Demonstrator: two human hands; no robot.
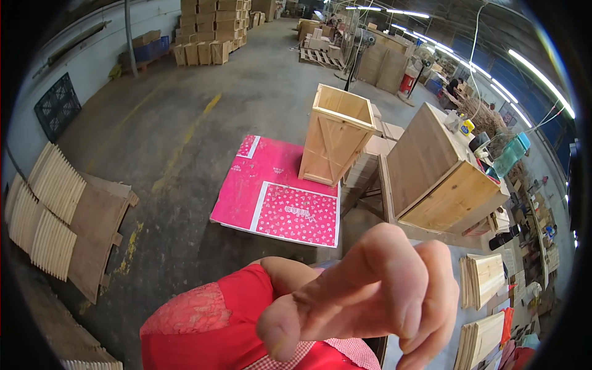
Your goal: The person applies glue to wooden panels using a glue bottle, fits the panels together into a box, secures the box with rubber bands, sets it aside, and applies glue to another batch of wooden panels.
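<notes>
My left hand (370, 290) is raised close to the camera in the lower middle of the head view. Its fingers are loosely bent, and the thumb stands apart from them with nothing between. A red sleeve with a lace panel (191, 311) covers the upper arm behind it. My right hand does not show. Beyond the hand, a tall wooden box (336, 139) with an open top and crossed slats on its side stands upright on a pink printed cardboard sheet (280, 163). The hand is not touching either one.
At right, a large wooden cabinet (425, 166) carries a plastic bottle (510, 154) and small containers. Stacked wooden boards (484, 280) lie nearer on the right. More slats (46, 209) lean at left. Stacked boxes (213, 28) and a distant person (455, 87) are farther back.
</notes>
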